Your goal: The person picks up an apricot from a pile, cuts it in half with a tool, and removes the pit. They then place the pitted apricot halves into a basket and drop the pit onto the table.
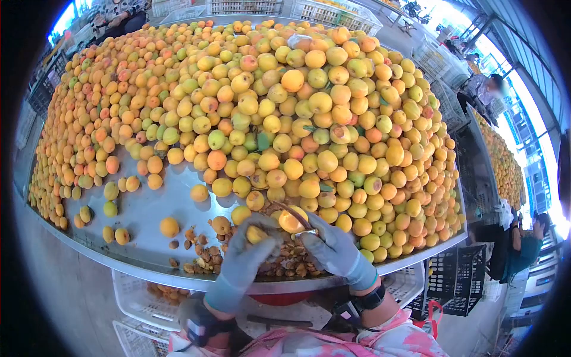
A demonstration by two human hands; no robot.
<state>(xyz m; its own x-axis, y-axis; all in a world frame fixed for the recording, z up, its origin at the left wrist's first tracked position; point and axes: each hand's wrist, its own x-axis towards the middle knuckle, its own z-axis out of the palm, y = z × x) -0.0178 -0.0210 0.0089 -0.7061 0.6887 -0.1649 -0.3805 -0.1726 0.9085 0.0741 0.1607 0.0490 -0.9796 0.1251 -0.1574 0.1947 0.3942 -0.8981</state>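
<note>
Both hands wear grey gloves at the near edge of a metal table (140, 220) heaped with apricots (291, 119). My left hand (253, 247) is closed around a yellow apricot (256, 234), which shows between thumb and fingers. My right hand (336, 247) grips a curved, reddish-brown tool (291, 209) with a shiny metal part near the fingers; its exact kind I cannot tell. Another apricot (292, 221), with a pale patch, overlaps the tool between the hands. Brown apricot pits (208, 259) lie in a loose pile below and left of my hands.
Under the table's front edge stand a white basket (143, 300) and a black crate (455, 276). Several white crates (336, 16) line the far side. At right, a person in green (526, 253) and another person (479, 92) are beside a second apricot table (499, 154).
</note>
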